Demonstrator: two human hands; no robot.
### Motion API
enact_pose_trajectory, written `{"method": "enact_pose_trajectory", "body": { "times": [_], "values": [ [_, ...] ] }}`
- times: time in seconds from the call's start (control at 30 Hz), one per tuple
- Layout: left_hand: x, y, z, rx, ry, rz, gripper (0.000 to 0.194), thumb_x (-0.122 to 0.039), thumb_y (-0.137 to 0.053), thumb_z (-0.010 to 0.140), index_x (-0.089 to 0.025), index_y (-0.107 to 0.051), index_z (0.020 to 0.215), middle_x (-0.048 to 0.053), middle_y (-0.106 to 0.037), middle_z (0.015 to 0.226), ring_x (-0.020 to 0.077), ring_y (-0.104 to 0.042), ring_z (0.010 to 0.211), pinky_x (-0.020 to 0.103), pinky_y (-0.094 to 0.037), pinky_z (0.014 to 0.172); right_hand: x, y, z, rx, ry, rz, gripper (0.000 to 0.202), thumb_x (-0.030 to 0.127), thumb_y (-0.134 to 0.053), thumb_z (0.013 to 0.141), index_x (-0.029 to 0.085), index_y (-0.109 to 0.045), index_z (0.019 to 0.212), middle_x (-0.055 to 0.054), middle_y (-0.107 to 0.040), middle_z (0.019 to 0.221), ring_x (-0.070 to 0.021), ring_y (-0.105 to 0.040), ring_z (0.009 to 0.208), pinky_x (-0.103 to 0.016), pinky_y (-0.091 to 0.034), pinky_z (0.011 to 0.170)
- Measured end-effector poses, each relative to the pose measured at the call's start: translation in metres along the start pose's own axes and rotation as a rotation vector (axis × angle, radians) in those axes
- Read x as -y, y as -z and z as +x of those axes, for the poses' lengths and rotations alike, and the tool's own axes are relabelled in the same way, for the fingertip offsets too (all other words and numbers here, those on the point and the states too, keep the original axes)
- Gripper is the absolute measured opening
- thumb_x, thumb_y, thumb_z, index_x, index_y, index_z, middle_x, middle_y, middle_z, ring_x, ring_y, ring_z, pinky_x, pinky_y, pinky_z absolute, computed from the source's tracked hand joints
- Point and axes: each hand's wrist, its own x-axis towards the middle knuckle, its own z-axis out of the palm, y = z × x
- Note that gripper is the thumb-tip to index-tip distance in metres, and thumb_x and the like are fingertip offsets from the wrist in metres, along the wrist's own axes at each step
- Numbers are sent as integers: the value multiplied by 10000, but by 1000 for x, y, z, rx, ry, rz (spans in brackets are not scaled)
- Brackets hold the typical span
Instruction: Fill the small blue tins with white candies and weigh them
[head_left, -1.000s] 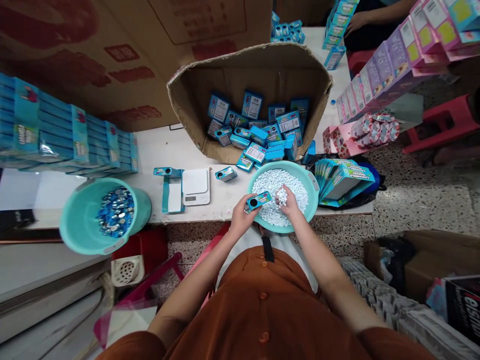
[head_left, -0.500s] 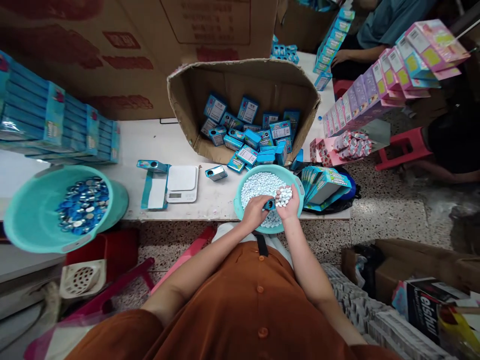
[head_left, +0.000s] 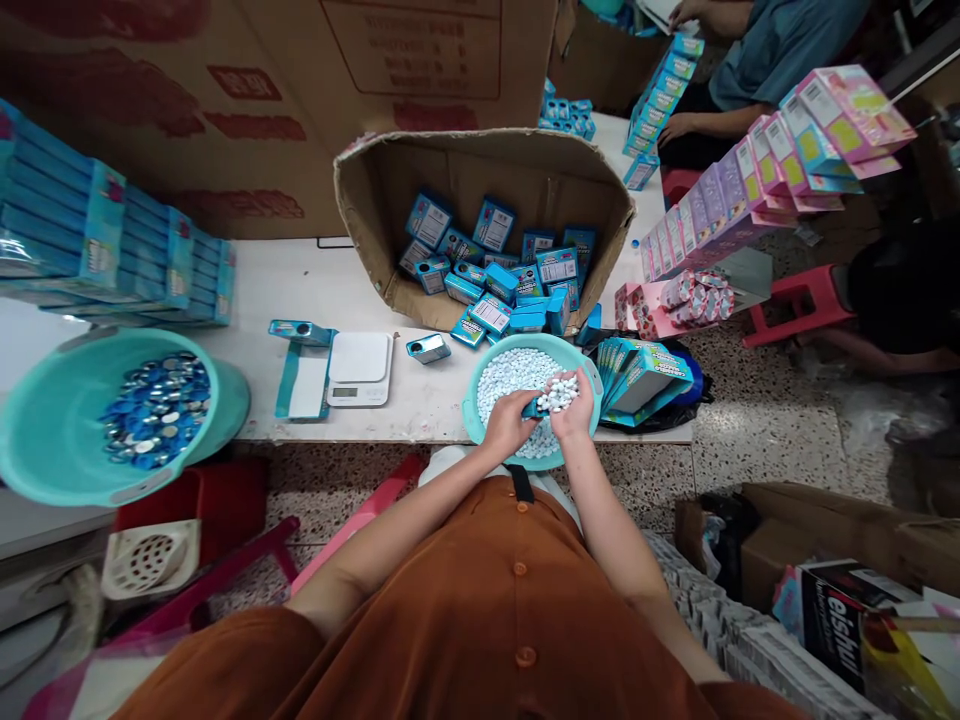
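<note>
My left hand (head_left: 508, 424) grips a small blue box (head_left: 532, 408), mostly covered by the fingers. Beside it, my right hand (head_left: 576, 412) is cupped, palm up, around a heap of small white candies (head_left: 559, 391). The heap touches the end of the blue box. Both hands are over a turquoise basin (head_left: 469, 418) holding many loose white candies (head_left: 517, 375). Just left of the basin, one small box with an opening (head_left: 428, 348) lies on the table. Behind the basin, a tilted cardboard box (head_left: 367, 250) holds several blue candy boxes (head_left: 491, 312).
At left stand a white scale (head_left: 360, 368), a turquoise tub (head_left: 232, 400) with blue and silver pieces, and stacked blue packs (head_left: 105, 240). Flattened blue cartons (head_left: 645, 380) lie right of the basin. Pink and purple boxes (head_left: 735, 190) rise beyond. A co-worker's arm (head_left: 712, 125) shows at the back right.
The white candies in my right hand have shifted left, up against the blue box in my left hand. At the back right, a co-worker's other hand has come into view. The camera view has shifted slightly.
</note>
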Motion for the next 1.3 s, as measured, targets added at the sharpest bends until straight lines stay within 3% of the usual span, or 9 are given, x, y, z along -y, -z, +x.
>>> {"method": "enact_pose_trajectory", "body": {
  "times": [0.2,0.37,0.7,0.9,1.3],
  "values": [
    [-1,-2,3,-30,90,-28,447,-130,-680,659,-220,-619,1092,37,-665,1074,215,-608,1004,353,-484,890,-2,-3,2,-26,40,-96,316,450,-540,771,218,-412,599,49,-458,552,-89,-491,522,-225,-436,526],
    [-5,-1,6,-13,41,-29,456,-103,-655,666,-244,-619,1098,26,-662,1076,212,-603,1012,352,-476,902,1,-3,4,-22,39,-110,284,437,-520,787,220,-428,629,54,-442,561,-82,-465,491,-217,-414,485],
    [-10,-5,9,-54,82,-83,413,-157,-672,680,-221,-622,1086,36,-670,1052,207,-612,987,343,-485,875,6,-6,1,13,119,-160,259,399,-508,790,214,-453,617,37,-446,575,-86,-478,534,-211,-446,544],
    [-16,-3,10,3,-20,-4,485,-70,-593,664,-248,-614,1114,27,-652,1106,210,-590,1040,361,-456,929,4,-5,-1,-56,245,-214,247,389,-503,788,215,-466,616,30,-466,618,-88,-488,577,-205,-443,555],
    [-17,-7,10,-20,43,-36,448,-95,-610,666,-228,-622,1094,35,-659,1092,216,-600,1017,350,-473,906,8,-11,-3,-87,140,-140,294,427,-463,813,218,-422,610,49,-414,552,-79,-451,485,-214,-400,473]
  ]
}}
